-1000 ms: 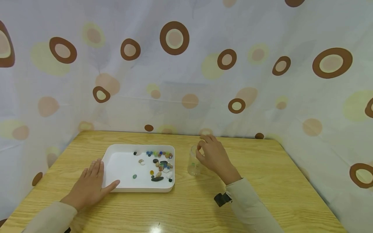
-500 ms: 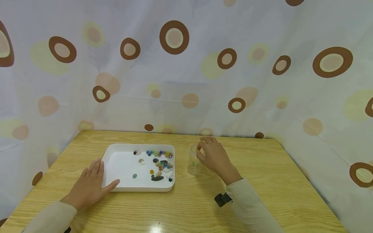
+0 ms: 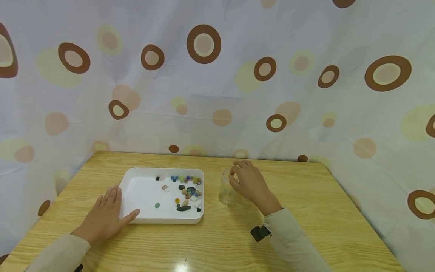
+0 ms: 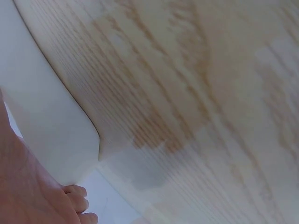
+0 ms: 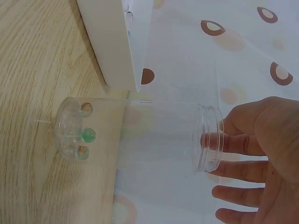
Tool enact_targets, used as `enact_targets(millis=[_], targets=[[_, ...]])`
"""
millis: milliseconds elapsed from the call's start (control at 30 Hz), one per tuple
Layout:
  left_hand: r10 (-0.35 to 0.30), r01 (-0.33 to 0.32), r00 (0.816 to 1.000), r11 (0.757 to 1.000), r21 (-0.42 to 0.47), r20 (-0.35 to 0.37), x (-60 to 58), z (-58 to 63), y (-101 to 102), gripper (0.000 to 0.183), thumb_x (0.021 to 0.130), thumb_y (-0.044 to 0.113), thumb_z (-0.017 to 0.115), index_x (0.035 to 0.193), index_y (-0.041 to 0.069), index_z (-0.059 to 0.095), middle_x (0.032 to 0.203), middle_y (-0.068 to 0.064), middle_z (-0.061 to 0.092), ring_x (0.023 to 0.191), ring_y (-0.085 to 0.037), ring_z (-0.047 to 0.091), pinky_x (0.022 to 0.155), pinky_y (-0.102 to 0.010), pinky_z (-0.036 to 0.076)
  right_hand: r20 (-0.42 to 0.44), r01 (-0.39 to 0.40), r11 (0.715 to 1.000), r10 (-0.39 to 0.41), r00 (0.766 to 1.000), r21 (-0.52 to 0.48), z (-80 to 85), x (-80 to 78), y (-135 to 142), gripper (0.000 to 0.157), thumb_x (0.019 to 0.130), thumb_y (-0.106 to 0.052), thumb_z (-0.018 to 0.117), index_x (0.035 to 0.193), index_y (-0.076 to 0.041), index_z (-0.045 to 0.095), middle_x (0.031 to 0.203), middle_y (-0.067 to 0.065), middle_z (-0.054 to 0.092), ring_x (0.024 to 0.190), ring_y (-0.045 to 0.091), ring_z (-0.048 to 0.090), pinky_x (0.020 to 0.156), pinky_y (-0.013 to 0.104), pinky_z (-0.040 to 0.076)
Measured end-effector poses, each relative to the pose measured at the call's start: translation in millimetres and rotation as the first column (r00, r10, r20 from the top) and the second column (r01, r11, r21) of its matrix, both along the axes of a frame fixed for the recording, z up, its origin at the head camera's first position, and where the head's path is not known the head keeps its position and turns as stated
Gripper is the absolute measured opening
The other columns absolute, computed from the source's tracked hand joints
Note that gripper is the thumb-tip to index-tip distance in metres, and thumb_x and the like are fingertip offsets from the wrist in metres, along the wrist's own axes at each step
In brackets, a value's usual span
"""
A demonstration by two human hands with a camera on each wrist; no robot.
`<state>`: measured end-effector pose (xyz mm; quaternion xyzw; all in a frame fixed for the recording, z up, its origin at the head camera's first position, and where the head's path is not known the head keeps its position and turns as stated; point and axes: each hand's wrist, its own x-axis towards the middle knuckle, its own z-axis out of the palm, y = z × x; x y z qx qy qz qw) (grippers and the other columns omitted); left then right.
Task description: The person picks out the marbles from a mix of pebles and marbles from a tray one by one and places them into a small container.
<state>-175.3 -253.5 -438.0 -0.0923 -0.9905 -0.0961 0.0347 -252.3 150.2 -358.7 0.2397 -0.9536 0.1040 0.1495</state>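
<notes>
My left hand (image 3: 103, 217) lies with straight fingers along the left side of a white tray (image 3: 142, 221), its thumb over the front rim. The left wrist view shows part of this hand (image 4: 35, 186) against the tray wall (image 4: 60, 135). My right hand (image 3: 250, 184) is at the mouth of a clear plastic jar (image 3: 225, 190) standing upright. In the right wrist view, thumb and index finger of this hand (image 5: 275, 158) pinch the rim of the jar (image 5: 159, 135); the other fingers stay extended. Three marbles, one of them a green marble (image 5: 88, 135), lie at the jar's bottom.
Marbles and pebbles crowd the tray's right half, with a dark long pebble (image 3: 183, 208), an amber piece (image 3: 177, 201) and a green stone (image 3: 157, 205) among them. The wooden table (image 3: 210, 245) ends at a patterned curtain (image 3: 217, 87) behind and at the sides.
</notes>
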Motion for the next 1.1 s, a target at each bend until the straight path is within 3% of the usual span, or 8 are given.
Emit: enact_targets(millis=[600,900,1100], targets=[[0.005,-0.005,1.0,1.0,0.02,-0.006,-0.1,-2.7,-0.5,0.103,0.091,0.065,0.045,0.138,-0.024,0.025,0.146,-0.041,0.021,0.134,-0.056,0.021,0.106,-0.067,0.02,-0.079,-0.053,0.998,0.051,0.996,-0.019,-2.6,-1.8,-3.4,0.013,0.093,-0.018,0.061,0.095,-0.01,0.07,0.127,0.017,0.06,0.12,0.037,0.052,0.092,0.051,0.047],[0.006,-0.006,1.0,1.0,0.02,-0.008,1.3,-1.9,0.4,0.102,0.091,0.065,0.046,0.138,-0.024,0.026,0.146,-0.041,0.022,0.134,-0.056,0.021,0.106,-0.067,0.02,-0.096,-0.115,0.993,0.116,0.989,0.015,-2.2,-2.9,-32.3,0.02,0.094,-0.025,0.062,0.107,-0.011,0.069,0.144,0.02,0.044,0.137,0.038,0.035,0.108,0.05,0.035],[0.009,-0.009,1.0,1.0,0.012,-0.02,0.1,-3.4,0.2,0.102,0.091,0.065,0.046,0.137,-0.024,0.027,0.146,-0.041,0.023,0.134,-0.056,0.022,0.106,-0.066,0.021,-0.072,-0.181,0.979,0.187,0.98,0.09,-8.4,-4.2,-60.1,0.017,0.091,-0.025,0.065,0.103,-0.014,0.07,0.141,0.02,0.047,0.134,0.037,0.039,0.106,0.048,0.038]])
